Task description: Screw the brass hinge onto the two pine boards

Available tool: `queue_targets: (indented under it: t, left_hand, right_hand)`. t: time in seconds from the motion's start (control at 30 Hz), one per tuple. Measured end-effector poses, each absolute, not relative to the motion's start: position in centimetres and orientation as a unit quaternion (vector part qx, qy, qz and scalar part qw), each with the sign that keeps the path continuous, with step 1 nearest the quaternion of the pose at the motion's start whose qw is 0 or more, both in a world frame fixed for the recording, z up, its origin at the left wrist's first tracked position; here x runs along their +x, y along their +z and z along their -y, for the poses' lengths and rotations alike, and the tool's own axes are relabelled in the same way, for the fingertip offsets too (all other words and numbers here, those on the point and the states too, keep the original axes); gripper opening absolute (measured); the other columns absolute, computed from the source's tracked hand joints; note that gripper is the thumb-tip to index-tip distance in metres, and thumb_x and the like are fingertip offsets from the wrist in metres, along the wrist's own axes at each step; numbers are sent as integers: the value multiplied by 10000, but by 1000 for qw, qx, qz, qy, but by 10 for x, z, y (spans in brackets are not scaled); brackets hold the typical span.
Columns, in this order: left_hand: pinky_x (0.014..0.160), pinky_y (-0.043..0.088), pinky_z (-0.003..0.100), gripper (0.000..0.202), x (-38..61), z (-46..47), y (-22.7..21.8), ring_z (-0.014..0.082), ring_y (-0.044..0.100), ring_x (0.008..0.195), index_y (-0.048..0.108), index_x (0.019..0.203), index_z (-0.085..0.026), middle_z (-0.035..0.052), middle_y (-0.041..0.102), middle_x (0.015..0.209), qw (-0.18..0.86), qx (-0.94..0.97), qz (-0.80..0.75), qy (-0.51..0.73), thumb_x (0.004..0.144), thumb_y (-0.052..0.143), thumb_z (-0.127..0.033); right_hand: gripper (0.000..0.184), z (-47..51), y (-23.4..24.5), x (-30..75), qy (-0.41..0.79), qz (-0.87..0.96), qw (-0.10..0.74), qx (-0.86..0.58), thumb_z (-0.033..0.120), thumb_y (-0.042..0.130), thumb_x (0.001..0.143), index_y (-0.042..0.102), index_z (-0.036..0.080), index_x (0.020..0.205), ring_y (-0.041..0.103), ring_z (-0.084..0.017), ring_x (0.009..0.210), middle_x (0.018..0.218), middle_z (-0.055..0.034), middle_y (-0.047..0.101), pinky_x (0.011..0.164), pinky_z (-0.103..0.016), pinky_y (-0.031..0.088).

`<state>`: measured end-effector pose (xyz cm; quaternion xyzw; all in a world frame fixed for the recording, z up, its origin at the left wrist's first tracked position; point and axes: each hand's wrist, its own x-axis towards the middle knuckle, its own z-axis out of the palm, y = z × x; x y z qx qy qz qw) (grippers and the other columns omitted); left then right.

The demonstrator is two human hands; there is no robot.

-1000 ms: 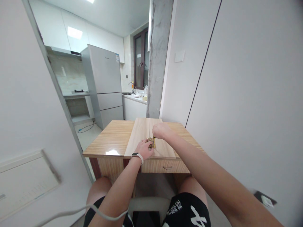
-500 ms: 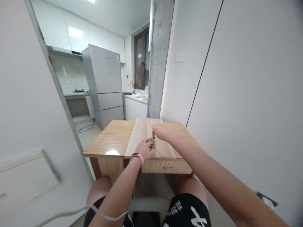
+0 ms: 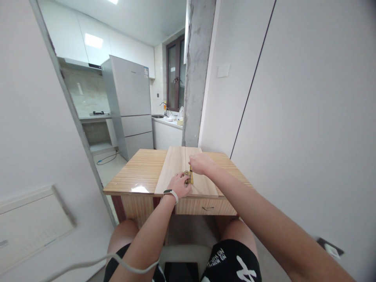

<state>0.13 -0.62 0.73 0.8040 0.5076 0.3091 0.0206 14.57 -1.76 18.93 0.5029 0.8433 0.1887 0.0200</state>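
Atop 2 pale boards (image 3: 170,168) lying across the desk (image 3: 141,164), a small brass fitting (image 3: 192,181) (a hinge, I'm supposing) is sitting near the seam, toward the person's side. It is looking stiff, light for its size and hardly fragile, though its smooth metal is probably being a little slippery, so holding it flat by its edges is seeming wiser than pinching its face. The left hand (image 3: 179,185) is lying low over it, palm down, fingertips touching the brass; whether they are pinching or only pressing, I'm not managing to tell. The right hand (image 3: 200,163) is hanging just above, wrist bent, its fingers wrapping the yellow handle of a screwdriver (image 3: 190,168) that is pointing down at the fitting. Both forearms are slanting inward, the right one reaching farther.
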Motion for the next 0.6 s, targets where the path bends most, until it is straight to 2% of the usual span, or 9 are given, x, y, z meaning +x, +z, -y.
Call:
queue_targets:
  t: [0.3,0.47,0.6]
  left_hand:
    - [1060,460,441,368,2,6,7,278,562,1202,710,1207,-300,81,600,1322,25,800,-516,305,851,662,-381]
    - [1055,463,446,360,2,5,7,281,562,1194,712,1197,-294,85,604,1319,26,804,-511,304,849,661,-373]
    - [1065,459,451,369,1,4,7,284,560,1195,707,1207,-288,86,603,1323,28,806,-511,298,850,663,-370]
  right_hand:
    - [326,14,186,141,182,-844,59,501,275,491,984,772,134,1069,711,-319,1062,1129,-221,739,868,-381,542]
    - [402,11,184,141,164,-825,20,541,378,420,1043,730,130,1109,716,-305,1042,1094,-209,745,850,-367,536]
    - [321,12,188,145,139,-843,-2,519,391,504,1036,663,142,1161,704,-256,1071,1130,-178,740,860,-296,506]
